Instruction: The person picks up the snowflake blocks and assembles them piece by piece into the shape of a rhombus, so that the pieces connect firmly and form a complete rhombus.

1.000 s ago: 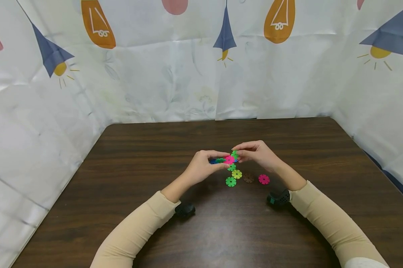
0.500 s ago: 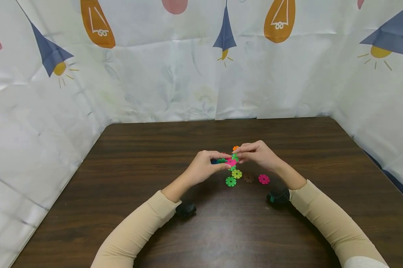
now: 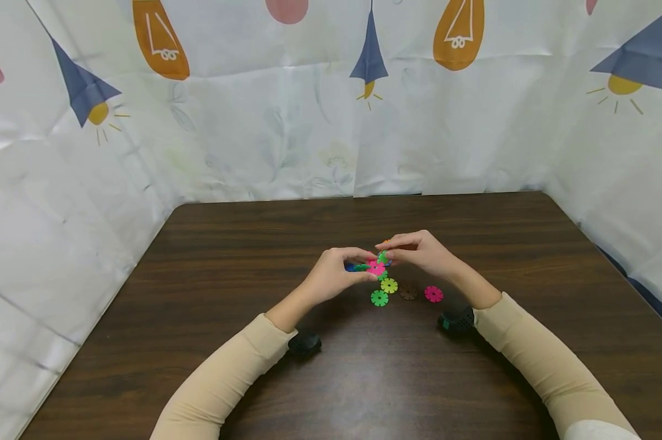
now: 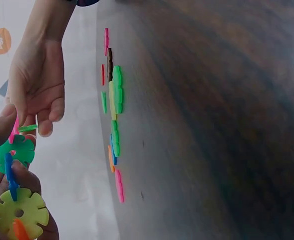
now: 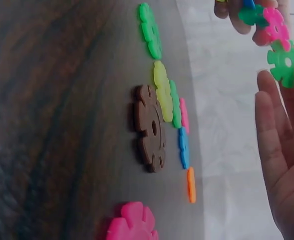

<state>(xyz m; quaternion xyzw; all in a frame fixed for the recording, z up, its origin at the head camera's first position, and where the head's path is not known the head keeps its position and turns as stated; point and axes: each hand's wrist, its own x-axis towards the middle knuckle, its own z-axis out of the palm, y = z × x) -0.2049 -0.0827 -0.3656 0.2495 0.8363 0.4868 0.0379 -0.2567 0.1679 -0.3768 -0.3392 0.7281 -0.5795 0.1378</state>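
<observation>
My left hand [image 3: 333,272] grips a chain of notched, flower-shaped plastic discs. In the left wrist view the chain shows an orange disc [image 4: 20,230], a yellow disc [image 4: 32,215], a blue disc [image 4: 10,177] and a teal disc [image 4: 23,146]. A pink disc [image 5: 275,25] follows at the chain's right end. My right hand [image 3: 423,252] pinches a bright green disc [image 5: 279,59] between thumb and fingers. The green disc's edge meets the pink disc's edge; how deep their slots sit in each other cannot be told. Both hands are raised above the table.
Loose discs lie on the dark wooden table [image 3: 253,244]: green [image 3: 379,298], yellow [image 3: 389,285], brown [image 3: 409,292] and pink [image 3: 433,294]. Several others lie behind, including a blue disc [image 5: 184,148] and an orange disc [image 5: 191,185]. A printed white curtain [image 3: 286,134] hangs behind.
The chain's pink end and the green disc dipped slightly, then shifted a little left with the fingers. Both hands keep their hold, and the loose discs have stayed put.
</observation>
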